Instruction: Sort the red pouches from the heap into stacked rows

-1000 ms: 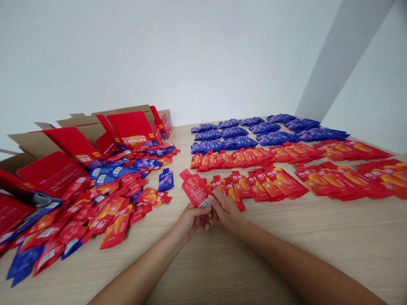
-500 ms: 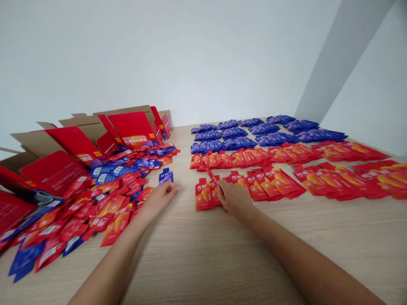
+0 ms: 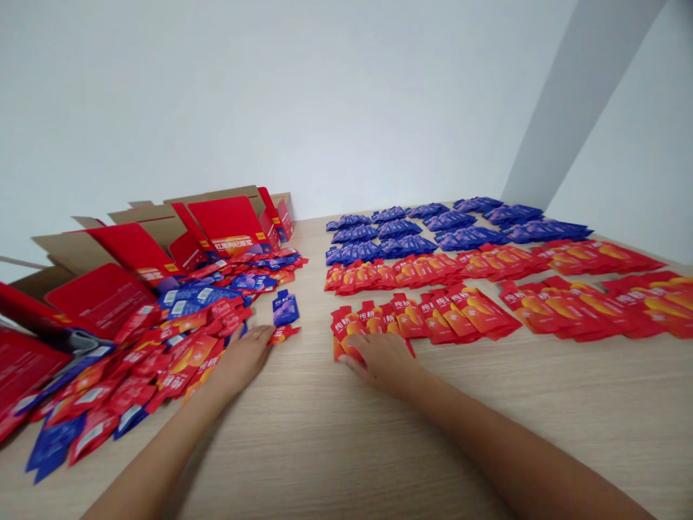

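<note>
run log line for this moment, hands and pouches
left hand: at right edge of mixed pouch pile, contact unclear | right hand: on red pouch, left end of near row | behind: blue pouches

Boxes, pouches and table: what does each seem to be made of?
Boxes: likely cardboard, printed red outside, plain brown inside. Pouches: probably plastic or foil film, faintly glossy; they look thin and flat-edged. Table: matte wood or wood-look laminate, judging by its pale grain.

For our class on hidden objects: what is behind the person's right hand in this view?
Behind the right hand, a row of overlapping red-orange pouches shows, fronts up. The hand covers lower parts of some, including the row's leftmost pouch; what lies there cannot be seen.
</note>
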`<state>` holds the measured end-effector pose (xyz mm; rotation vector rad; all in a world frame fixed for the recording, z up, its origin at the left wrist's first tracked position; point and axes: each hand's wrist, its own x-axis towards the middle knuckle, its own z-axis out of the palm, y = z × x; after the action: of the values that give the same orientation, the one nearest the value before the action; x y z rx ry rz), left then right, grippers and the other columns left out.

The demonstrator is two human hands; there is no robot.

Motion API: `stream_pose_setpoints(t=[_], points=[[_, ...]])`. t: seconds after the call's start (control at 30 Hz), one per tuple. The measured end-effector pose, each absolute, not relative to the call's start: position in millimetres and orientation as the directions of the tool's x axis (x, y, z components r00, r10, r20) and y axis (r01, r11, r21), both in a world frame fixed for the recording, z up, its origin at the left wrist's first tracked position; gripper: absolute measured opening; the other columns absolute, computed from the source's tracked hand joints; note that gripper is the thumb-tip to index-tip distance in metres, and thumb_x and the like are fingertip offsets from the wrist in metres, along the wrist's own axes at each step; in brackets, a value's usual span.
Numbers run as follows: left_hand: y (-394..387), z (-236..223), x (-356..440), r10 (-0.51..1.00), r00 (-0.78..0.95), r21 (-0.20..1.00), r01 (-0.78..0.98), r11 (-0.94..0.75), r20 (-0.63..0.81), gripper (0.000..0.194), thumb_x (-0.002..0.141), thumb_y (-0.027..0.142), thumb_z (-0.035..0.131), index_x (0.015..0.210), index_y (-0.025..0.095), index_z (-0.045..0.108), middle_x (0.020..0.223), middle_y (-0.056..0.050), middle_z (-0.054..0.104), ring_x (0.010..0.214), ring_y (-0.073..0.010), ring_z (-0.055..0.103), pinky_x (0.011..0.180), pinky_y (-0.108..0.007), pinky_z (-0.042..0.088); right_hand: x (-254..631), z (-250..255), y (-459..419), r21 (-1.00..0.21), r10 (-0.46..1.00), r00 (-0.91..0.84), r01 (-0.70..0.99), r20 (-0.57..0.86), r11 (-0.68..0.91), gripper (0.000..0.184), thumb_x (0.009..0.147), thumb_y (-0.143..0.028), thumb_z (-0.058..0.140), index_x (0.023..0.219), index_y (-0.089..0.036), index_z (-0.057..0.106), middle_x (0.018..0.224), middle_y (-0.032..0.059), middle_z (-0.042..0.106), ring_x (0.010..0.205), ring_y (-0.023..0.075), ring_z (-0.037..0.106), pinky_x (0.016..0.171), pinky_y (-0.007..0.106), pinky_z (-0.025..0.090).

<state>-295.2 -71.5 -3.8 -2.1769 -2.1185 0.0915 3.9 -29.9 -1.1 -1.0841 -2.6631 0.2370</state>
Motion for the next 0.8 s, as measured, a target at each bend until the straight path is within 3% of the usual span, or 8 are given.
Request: stream_pose_setpoints(t=[0.1, 0.17, 0.27, 0.33, 0.4, 0.5, 0.63, 0.8], points=[[-77.0, 10.8, -290.5, 0.987, 0.015, 0.056, 0.998, -0.024, 0.16, 0.039, 0.083, 0.021, 0.035, 0.112, 0.014, 0.06, 0.117, -0.015, 0.064, 0.113, -0.0282, 0.056, 0.105, -0.047, 0.029, 4.0, -5.2, -27.8, -0.391, 0.737, -0.643, 0.636, 0.21, 0.666, 0.033, 0.093, -0.041, 0.039, 0.106, -0.018, 0.059, 0.086, 0.0105, 0.071, 0.075, 0.023, 0.065, 0.063, 0.031, 0.043], [-80.8, 21.5, -275.5, 0.967, -0.081, 0.316, 0.949, 0.0, 0.242, 0.035, 0.085, 0.031, 0.037, 0.105, 0.016, 0.062, 0.105, -0.012, 0.068, 0.102, -0.0278, 0.06, 0.094, -0.042, 0.041, 2.3, -9.5, -26.3, -0.532, 0.767, -0.595, 0.58, 0.24, 0.616, 0.029, 0.092, -0.038, 0.042, 0.106, -0.018, 0.058, 0.076, 0.0061, 0.069, 0.067, 0.019, 0.063, 0.06, 0.028, 0.041], [-81.5, 28.9, -237.6, 0.964, -0.192, 0.759, 0.651, -0.013, 0.182, 0.036, 0.083, 0.047, 0.044, 0.094, 0.017, 0.063, 0.081, -0.005, 0.069, 0.077, -0.0235, 0.062, 0.073, -0.034, 0.049, -2.4, -15.2, -26.7, -0.77, 0.79, -0.555, 0.374, 0.261, 0.517, 0.026, 0.09, -0.037, 0.046, 0.104, -0.018, 0.057, 0.063, -0.0013, 0.061, 0.058, 0.0137, 0.057, 0.055, 0.024, 0.038], [-76.8, 26.4, -208.1, 0.983, -0.16, 0.924, 0.383, -0.023, 0.09, 0.037, 0.079, 0.049, 0.053, 0.095, 0.017, 0.062, 0.079, -0.003, 0.068, 0.069, -0.0195, 0.061, 0.068, -0.03, 0.049, -6.0, -17.3, -28.9, -0.886, 0.791, -0.569, 0.219, 0.225, 0.409, 0.026, 0.09, -0.04, 0.045, 0.095, -0.019, 0.057, 0.061, -0.0029, 0.058, 0.055, 0.0121, 0.054, 0.052, 0.022, 0.038], [-69.0, 20.1, -180.9, 0.993, -0.114, 0.986, 0.169, -0.009, 0.029, 0.037, 0.075, 0.048, 0.059, 0.095, 0.017, 0.061, 0.08, -0.002, 0.067, 0.065, -0.0166, 0.06, 0.065, -0.028, 0.049, -8.8, -18.3, -31.0, -0.948, 0.781, -0.605, 0.132, 0.155, 0.29, 0.03, 0.088, -0.045, 0.044, 0.082, -0.019, 0.056, 0.058, -0.0032, 0.055, 0.05, 0.0113, 0.051, 0.048, 0.022, 0.037], [-56.6, 9.4, -151.4, 0.992, -0.125, 1.0, 0.019, 0.005, -0.003, 0.037, 0.074, 0.049, 0.06, 0.09, 0.017, 0.059, 0.074, 0.0, 0.065, 0.06, -0.0136, 0.058, 0.056, -0.024, 0.047, -9.9, -19.3, -30.2, -0.968, 0.803, -0.585, 0.119, 0.112, 0.222, 0.034, 0.085, -0.049, 0.046, 0.067, -0.02, 0.052, 0.053, -0.0036, 0.051, 0.044, 0.0111, 0.047, 0.043, 0.023, 0.035], [-49.4, -2.3, -133.2, 0.987, -0.113, 0.993, -0.005, 0.115, -0.115, 0.043, 0.073, 0.056, 0.059, 0.091, 0.018, 0.052, 0.06, 0.003, 0.06, 0.041, -0.0107, 0.052, 0.036, -0.02, 0.038, -6.4, -20.4, -22.3, -0.978, 0.881, -0.452, 0.073, 0.142, 0.196, 0.032, 0.083, -0.046, 0.047, 0.065, -0.021, 0.05, 0.05, -0.0042, 0.05, 0.043, 0.0108, 0.044, 0.042, 0.022, 0.033], [-52.4, -15.0, -125.0, 0.975, -0.089, 0.978, -0.057, 0.2, -0.204, 0.045, 0.073, 0.064, 0.054, 0.081, 0.02, 0.048, 0.039, 0.01, 0.045, 0.022, -0.0047, 0.027, 0.025, -0.016, 0.015, -6.2, -23.0, -20.9, -0.993, 0.902, -0.415, -0.031, 0.118, 0.115, 0.03, 0.083, -0.045, 0.045, 0.066, -0.021, 0.049, 0.05, -0.0054, 0.046, 0.041, 0.0097, 0.039, 0.039, 0.021, 0.03]])
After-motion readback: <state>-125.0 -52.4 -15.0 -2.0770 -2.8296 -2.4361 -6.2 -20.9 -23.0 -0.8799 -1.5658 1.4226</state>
